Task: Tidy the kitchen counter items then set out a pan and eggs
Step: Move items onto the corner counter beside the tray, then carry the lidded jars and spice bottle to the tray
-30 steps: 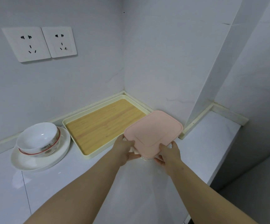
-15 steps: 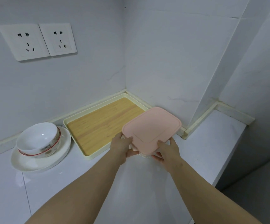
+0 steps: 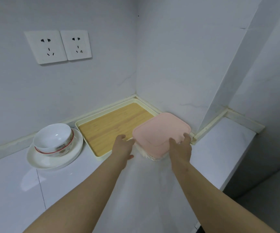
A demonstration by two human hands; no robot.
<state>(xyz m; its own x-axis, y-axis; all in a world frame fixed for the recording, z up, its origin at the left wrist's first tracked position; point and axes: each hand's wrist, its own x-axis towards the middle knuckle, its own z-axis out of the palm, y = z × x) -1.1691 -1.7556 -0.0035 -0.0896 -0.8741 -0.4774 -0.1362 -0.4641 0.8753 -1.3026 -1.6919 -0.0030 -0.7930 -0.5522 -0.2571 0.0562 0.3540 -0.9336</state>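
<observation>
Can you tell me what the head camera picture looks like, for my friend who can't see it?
A person's right hand rests on a pink-lidded container on a white counter in a corner, the left hand open beside it. Next to it lies a wooden-bottomed tray; further left, a white bowl sits on a plate.

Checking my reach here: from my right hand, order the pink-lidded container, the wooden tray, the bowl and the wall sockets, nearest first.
1. Pink-lidded container, touched by the right hand.
2. Wooden tray, just left of it.
3. Bowl, far left, on a plate.
4. Wall sockets, high on the left wall.
</observation>
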